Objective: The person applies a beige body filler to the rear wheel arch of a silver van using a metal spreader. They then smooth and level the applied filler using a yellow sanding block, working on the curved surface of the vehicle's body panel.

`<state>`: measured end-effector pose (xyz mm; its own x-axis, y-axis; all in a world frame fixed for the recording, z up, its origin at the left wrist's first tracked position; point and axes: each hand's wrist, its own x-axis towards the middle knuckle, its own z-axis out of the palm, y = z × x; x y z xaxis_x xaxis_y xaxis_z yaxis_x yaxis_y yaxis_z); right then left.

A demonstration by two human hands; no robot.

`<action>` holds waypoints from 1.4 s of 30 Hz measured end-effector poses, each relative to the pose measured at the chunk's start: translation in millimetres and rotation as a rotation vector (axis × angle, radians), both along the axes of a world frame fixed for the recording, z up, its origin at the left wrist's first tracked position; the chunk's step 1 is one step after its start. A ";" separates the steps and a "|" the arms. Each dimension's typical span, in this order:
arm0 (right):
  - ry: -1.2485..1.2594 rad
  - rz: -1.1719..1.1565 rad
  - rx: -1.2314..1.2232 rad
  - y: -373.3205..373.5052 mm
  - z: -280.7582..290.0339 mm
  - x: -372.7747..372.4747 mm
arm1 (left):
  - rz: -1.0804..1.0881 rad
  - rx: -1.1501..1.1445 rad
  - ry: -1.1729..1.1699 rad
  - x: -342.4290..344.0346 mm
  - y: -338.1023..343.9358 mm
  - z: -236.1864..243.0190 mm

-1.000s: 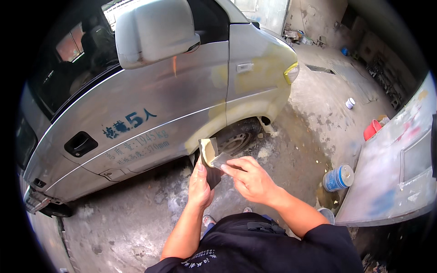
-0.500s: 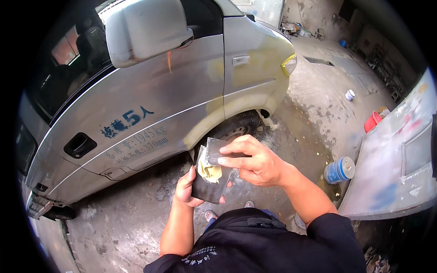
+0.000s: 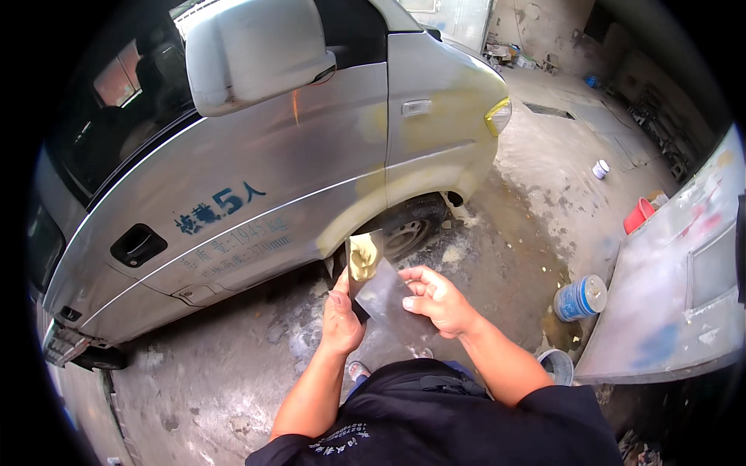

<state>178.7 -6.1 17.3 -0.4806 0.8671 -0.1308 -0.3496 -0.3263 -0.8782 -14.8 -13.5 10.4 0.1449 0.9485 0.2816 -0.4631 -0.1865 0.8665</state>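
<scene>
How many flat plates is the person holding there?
2: a dark plate in the left hand, with yellow paste on it, and a grey plate in the right hand, partly covering the first. Another thin one beneath could be hidden.

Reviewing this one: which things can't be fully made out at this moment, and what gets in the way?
- Left hand, head view: most fingers hidden behind the dark board.
- Dark board, head view: lower part covered by the gray sheet.
- Side mirror, head view: top cut off by the upper edge.
- Front wheel, head view: top hidden by the fender.
- Far-right clutter, head view: too small and dark.
</scene>
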 end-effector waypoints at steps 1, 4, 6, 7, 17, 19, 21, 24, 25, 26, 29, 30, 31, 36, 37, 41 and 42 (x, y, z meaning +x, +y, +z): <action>0.057 -0.012 -0.027 6.4 7.4 -6.8 | 0.057 0.057 0.162 -1.7 -1.2 -5.0; 0.229 0.011 0.030 26.7 24.3 -3.2 | 0.032 0.107 0.452 -12.8 1.7 -6.4; 0.216 -0.038 0.193 31.6 52.8 11.4 | -0.105 0.041 0.570 -26.9 7.1 -7.6; 0.163 -0.025 0.368 33.5 55.0 20.4 | -0.275 -0.199 0.270 -34.0 9.3 -1.9; -0.811 0.016 1.335 52.6 55.9 25.9 | -0.633 -0.463 -0.558 -28.4 -1.6 -8.9; -0.909 -0.208 1.275 53.4 55.5 22.1 | -0.442 -0.438 -0.509 -20.8 0.2 -6.4; -0.880 -0.343 1.253 46.6 56.9 9.8 | -0.165 -0.417 -0.391 -9.7 3.9 -5.7; -0.878 -0.289 1.303 12.4 23.5 -25.4 | 0.022 -0.229 -0.224 2.1 10.9 -11.4; -0.894 -0.262 1.289 9.8 15.0 -21.0 | 0.036 -0.227 -0.173 -0.2 11.4 -11.8; -0.911 -0.237 1.274 9.7 11.2 -13.7 | 0.049 -0.225 -0.123 -3.5 10.8 -12.6; -0.825 -0.332 1.218 27.7 48.0 -15.6 | 0.145 -0.151 0.077 -10.0 5.0 -16.6; -0.800 -0.306 1.225 27.8 46.2 -23.4 | 0.176 -0.092 0.144 -7.8 8.6 -15.4; -0.784 -0.284 1.232 25.2 41.6 -31.8 | 0.219 -0.031 0.129 -1.9 11.0 -17.4; -0.804 -0.323 1.379 19.8 43.8 3.1 | -0.079 -0.443 -0.265 -25.0 10.7 -4.7; -0.699 -0.280 1.448 24.8 60.3 6.7 | -0.317 -0.435 -0.376 -32.9 12.1 -6.2; -0.541 -0.045 1.488 40.4 75.5 3.0 | -0.770 -0.424 -0.651 -38.7 9.6 -11.5; -0.540 -0.039 1.484 44.8 69.5 5.4 | -0.808 -0.431 -0.658 -39.4 11.2 -14.6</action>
<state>184.2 38.7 86.9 -0.6354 0.3841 0.6699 0.1101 0.9037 -0.4138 -54.1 -2.3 -4.3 0.7046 0.6804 0.2015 -0.7030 0.6307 0.3287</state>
